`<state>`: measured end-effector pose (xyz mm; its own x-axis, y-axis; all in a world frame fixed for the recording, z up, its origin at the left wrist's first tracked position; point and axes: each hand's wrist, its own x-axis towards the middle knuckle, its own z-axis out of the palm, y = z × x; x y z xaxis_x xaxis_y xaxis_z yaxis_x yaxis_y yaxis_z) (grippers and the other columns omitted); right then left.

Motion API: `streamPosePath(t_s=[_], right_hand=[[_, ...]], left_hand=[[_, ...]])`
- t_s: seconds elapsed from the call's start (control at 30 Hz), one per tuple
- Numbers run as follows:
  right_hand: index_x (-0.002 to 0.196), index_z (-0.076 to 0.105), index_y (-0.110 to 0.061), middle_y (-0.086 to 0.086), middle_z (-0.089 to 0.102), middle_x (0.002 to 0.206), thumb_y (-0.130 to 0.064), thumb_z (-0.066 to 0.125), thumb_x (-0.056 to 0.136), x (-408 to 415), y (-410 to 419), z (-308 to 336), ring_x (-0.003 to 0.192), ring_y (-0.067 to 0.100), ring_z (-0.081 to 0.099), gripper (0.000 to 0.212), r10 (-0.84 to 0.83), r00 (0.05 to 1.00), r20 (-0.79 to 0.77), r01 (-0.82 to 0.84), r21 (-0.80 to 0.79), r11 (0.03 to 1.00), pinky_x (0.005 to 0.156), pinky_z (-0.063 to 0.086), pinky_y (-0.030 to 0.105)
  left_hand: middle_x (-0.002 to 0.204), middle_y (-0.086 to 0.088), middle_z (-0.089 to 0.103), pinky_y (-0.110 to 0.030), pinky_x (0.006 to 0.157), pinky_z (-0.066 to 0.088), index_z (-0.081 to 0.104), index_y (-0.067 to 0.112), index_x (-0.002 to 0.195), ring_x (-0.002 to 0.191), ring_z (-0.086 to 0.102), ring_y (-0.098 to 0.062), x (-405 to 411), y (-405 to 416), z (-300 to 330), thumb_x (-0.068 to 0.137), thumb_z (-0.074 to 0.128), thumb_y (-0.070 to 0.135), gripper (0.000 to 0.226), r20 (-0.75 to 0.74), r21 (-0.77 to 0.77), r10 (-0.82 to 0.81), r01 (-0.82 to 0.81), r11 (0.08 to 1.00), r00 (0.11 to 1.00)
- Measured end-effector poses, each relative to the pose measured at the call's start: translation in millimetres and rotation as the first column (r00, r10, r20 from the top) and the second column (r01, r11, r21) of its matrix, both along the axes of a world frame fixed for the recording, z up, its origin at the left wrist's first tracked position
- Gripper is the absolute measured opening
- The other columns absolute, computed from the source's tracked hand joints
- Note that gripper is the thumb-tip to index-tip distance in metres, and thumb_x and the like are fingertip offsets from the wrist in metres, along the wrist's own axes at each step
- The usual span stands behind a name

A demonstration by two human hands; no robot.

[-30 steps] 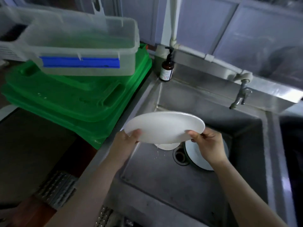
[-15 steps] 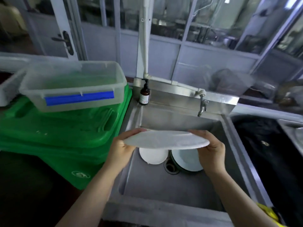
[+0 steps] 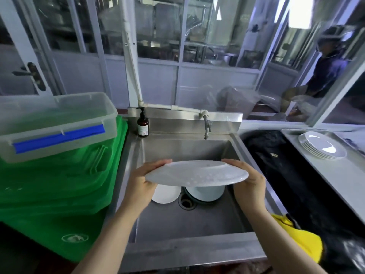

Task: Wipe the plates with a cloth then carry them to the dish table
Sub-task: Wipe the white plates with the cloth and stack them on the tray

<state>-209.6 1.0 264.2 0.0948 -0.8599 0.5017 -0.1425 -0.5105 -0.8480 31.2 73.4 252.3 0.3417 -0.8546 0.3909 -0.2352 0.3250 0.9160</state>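
My left hand [image 3: 141,181] and right hand [image 3: 249,183] each curl their grip round opposite rims of a smooth, wet white plate [image 3: 196,173], held flat above the steel sink [image 3: 189,224]. The brown pump bottle [image 3: 143,125] label is unreadable. A yellow cloth [image 3: 300,238] lies near right.

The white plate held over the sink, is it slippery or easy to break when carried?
Probably slippery: water drops show on the white plate. It looks stiff, keeping its shape though the left hand and right hand grip only opposite rims. Likely breakable if dropped on the steel sink, though its material is unclear.
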Motion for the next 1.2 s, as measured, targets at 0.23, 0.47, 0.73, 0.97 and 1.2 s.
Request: streamPosePath(t_s=[0.23, 0.47, 0.73, 0.97, 1.2], right_hand=[[0.076, 0.070, -0.052, -0.027, 0.070, 0.078, 0.002, 0.070, 0.081, -58, -12, -12, 0.075, -0.007, 0.064, 0.054, -0.124, 0.990, -0.064, 0.129, 0.072, 0.989, 0.066, 0.046, 0.009], [0.069, 0.068, -0.020, -0.003, 0.064, 0.060, -0.013, 0.072, 0.084, -135, -28, -48, 0.058, 0.005, 0.052, 0.017, -0.090, 0.995, -0.051, 0.101, 0.305, 0.947, 0.054, 0.042, 0.029], [0.073, 0.049, 0.011, 0.006, 0.038, 0.064, -0.018, 0.064, 0.091, -196, -51, -77, 0.061, 0.015, 0.034, 0.038, 0.047, 0.999, -0.006, -0.037, 0.535, 0.844, 0.056, 0.024, 0.030], [0.098, 0.067, -0.030, -0.007, 0.073, 0.091, -0.028, 0.052, 0.097, -245, -66, -124, 0.088, 0.012, 0.067, 0.016, 0.100, 0.952, -0.289, 0.109, 0.627, 0.772, 0.074, 0.051, 0.029], [0.143, 0.027, -0.045, -0.002, 0.012, 0.159, -0.053, 0.054, 0.089, -270, -63, -190, 0.139, 0.031, 0.021, 0.061, 0.287, 0.271, -0.919, 0.287, 0.361, 0.887, 0.108, 0.024, 0.048]], left_hand=[[0.083, 0.025, 0.072, -0.006, 0.071, 0.044, 0.071, 0.035, 0.087, 0.085, 0.064, 0.009, -64, -13, 0, 0.090, 0.062, 0.001, 0.035, 0.065, 0.159, 0.016, -0.026, 0.987, 0.998], [0.082, 0.031, 0.070, -0.021, 0.074, 0.046, 0.065, 0.034, 0.086, 0.081, 0.063, 0.014, -139, -28, -23, 0.095, 0.058, 0.025, 0.014, -0.147, 0.390, 0.000, 0.058, 0.919, 0.989], [0.091, -0.003, 0.076, -0.025, 0.064, 0.055, 0.068, 0.014, 0.102, 0.084, 0.072, -0.017, -205, -29, -52, 0.067, 0.067, 0.014, 0.036, -0.585, 0.544, 0.069, 0.329, 0.772, 0.808], [0.092, 0.001, 0.076, -0.023, 0.061, 0.055, 0.063, 0.017, 0.104, 0.083, 0.072, -0.012, -251, -23, -77, 0.086, 0.054, -0.004, 0.030, -0.619, 0.569, 0.217, 0.240, 0.787, 0.755], [0.094, 0.007, 0.076, -0.028, 0.062, 0.059, 0.060, 0.022, 0.109, 0.090, 0.068, -0.014, -260, -20, -80, 0.091, 0.052, -0.001, 0.030, -0.598, 0.574, 0.249, 0.191, 0.796, 0.762]])
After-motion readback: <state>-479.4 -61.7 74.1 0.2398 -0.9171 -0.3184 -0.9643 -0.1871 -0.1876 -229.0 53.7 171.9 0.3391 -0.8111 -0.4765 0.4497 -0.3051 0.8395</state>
